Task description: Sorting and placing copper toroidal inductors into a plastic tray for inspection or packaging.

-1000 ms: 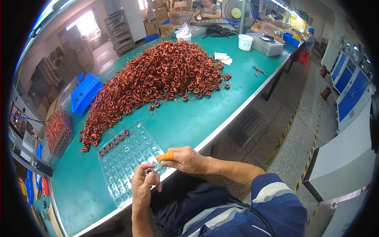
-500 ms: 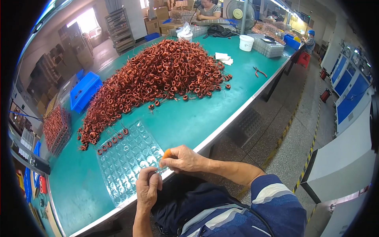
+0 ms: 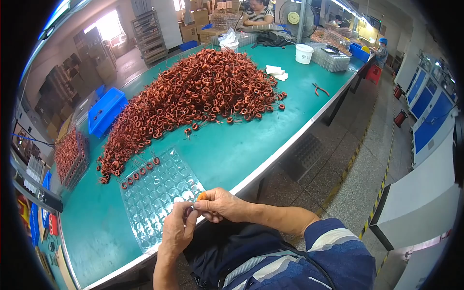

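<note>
Change: over the last second the right hand [image 3: 222, 205] closed in on the left; a gap with thin wire showed between them earlier, now fingertips meet. Left hand [image 3: 176, 228] pinches one dark-red ring coil [image 3: 188, 212], visible again after being hidden half a second ago. Right fingertips, one in an orange finger cot [image 3: 202, 196], are pinched together at the coil; can't tell if on its leads. Coil's off the clear blister tray [image 3: 155, 205], by its near edge. Tray count unchanged: six ring coils [image 3: 143, 171], so this one's unplaced.
</note>
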A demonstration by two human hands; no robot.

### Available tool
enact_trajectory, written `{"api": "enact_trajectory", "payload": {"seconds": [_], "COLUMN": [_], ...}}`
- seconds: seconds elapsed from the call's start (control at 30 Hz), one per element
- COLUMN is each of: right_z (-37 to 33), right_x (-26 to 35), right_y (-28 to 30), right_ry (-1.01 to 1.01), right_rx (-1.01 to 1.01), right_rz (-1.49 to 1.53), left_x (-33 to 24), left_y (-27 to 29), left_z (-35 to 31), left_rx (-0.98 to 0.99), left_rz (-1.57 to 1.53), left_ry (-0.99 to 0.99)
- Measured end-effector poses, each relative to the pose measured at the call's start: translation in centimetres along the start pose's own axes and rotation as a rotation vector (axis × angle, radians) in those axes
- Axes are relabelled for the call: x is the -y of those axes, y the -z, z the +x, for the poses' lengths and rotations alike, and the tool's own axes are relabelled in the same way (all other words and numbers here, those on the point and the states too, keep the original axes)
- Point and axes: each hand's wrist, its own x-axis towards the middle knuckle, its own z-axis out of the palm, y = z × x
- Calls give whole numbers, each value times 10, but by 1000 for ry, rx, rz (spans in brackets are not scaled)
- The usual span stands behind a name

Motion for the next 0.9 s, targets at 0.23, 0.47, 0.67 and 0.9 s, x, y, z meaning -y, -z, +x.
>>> {"api": "enact_trajectory", "payload": {"seconds": [0.23,0.47,0.67,0.9], "right_z": [6,-9,5,22], "right_x": [-1,10,12,12], "right_y": [5,-14,-7,-6], "right_ry": [-193,430,169,147], "right_rx": [187,-285,-115,-24], "right_rz": [77,-721,-321,-256], "left_x": [-21,-6,15,17], "left_y": [28,1,-30,-22], "left_z": [-6,0,-22,-16], "left_rx": [348,46,-83,-113], "left_rz": [232,-56,-997,-975], "left_ry": [-21,90,21,192]}}
